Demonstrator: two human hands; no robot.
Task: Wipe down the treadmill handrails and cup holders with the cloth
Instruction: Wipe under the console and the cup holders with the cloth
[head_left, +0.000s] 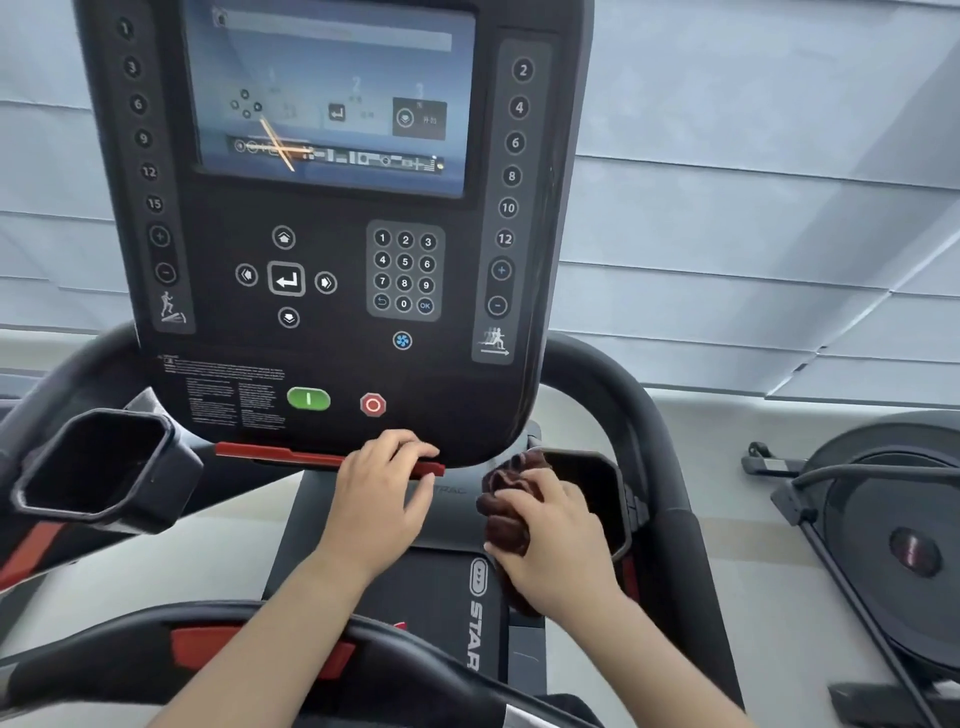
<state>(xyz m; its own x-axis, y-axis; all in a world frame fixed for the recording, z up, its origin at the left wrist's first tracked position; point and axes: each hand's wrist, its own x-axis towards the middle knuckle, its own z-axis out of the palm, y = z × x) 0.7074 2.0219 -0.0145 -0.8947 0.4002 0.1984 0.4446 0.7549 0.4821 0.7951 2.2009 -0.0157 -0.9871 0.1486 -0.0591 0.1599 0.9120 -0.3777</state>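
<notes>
A dark treadmill console (332, 218) is filling the upper centre of the frame, its screen (332, 98) glowing blue above a number keypad (404, 271), arrow buttons, a green start button (308, 399) and a red stop button (373, 405). Black handrails (628, 415) are curving out from behind the console on both sides and running down toward the lower edge, with a front crossbar (249, 631) carrying red inserts sweeping across the bottom of the frame. At the right edge, another machine with a large round grey housing (893, 545) is standing on the pale floor. The left cup holder (98, 462) is sitting open and dark at the middle left, clear of both hands. The right cup holder (597, 493) is lying just right of centre, partly hidden. The left hand (382, 499) is resting with its fingers loosely curled over the red safety bar (291, 456) along the console's lower edge, holding nothing else. The right hand (550, 551) is gripping a bunched dark brown cloth (506, 506), fingers wrapped closed around it, and pressing the cloth against the inner rim of the right cup holder, with a tail of fabric hanging below the hand.
</notes>
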